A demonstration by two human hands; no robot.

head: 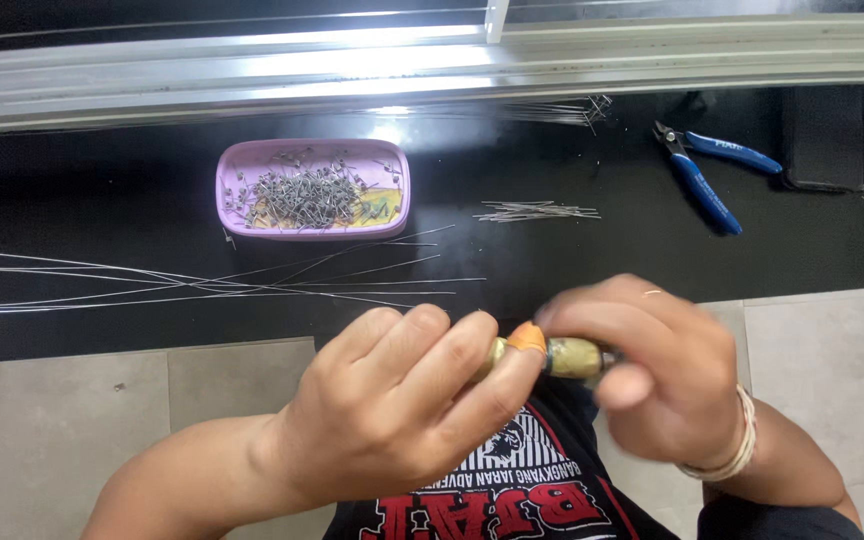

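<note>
Gripping a small yellowish cylindrical tool (572, 357) between them, both hands work close to the body, above the near edge of the black counter (102, 200). The left hand (392, 405) has its fingers curled closed around one end of the tool; an orange cover (528, 338) sits on one fingertip, pressed against the tool. The right hand (652, 375) is closed around the other end and appears blurred; what lies beneath its fingers cannot be determined.

On the counter, well apart from the hands:
- a pink tray (313, 188) containing many short cut wire pieces;
- long straight wires (202, 280) fanned across the left side;
- a small bundle of short wires (537, 211);
- blue-handled cutters (709, 172) at the right.

Risks, as judged from this position: the tool is held over the lap, so a slipping grip would drop it off the counter. Any fine wire end at the tool could prick an uncovered fingertip. A forward sweep of either forearm could scatter the long wires.
</note>
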